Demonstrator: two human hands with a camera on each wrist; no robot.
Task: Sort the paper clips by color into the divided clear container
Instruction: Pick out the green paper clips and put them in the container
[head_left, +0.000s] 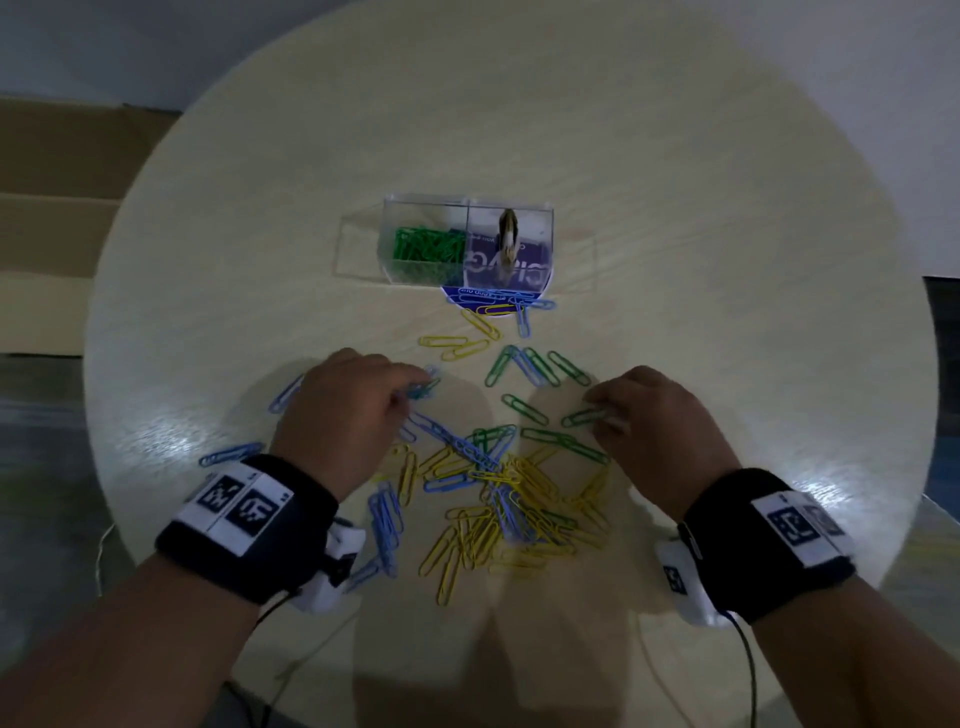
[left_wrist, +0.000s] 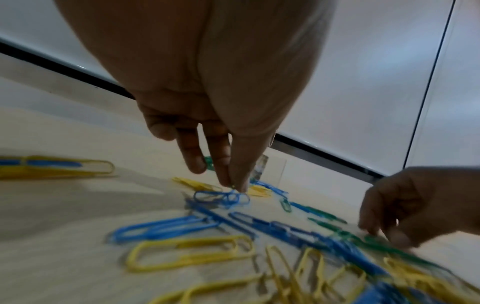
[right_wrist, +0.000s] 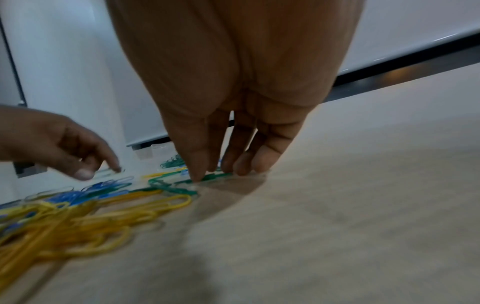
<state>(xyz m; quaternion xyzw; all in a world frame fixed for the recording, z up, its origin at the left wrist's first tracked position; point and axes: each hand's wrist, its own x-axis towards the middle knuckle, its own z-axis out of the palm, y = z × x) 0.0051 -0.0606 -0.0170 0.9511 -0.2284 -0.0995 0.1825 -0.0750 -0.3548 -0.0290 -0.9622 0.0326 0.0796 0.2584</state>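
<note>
left hand (head_left: 337, 410) thumb and finger pinching blue clip (left_wrist: 228, 198) off table (head_left: 675, 260). right hand (head_left: 654, 431) fingertips pinching green clip (right_wrist: 207, 178). mixed clip pile (head_left: 498, 499) between wrists; clear container (head_left: 467, 241) far centre, green clips in left compartment.

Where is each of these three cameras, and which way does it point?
Head: worn on the head, looking forward and down at the round table, the clear container and loose clips; both forearms, wristbands and hands show.
Left wrist: under the left wrist, looking along the left hand to its fingertips on a blue clip.
Right wrist: under the right wrist, looking along the right hand to fingertips on a green clip.
Shared: each wrist view catches the other hand; all show the yellow clips.
</note>
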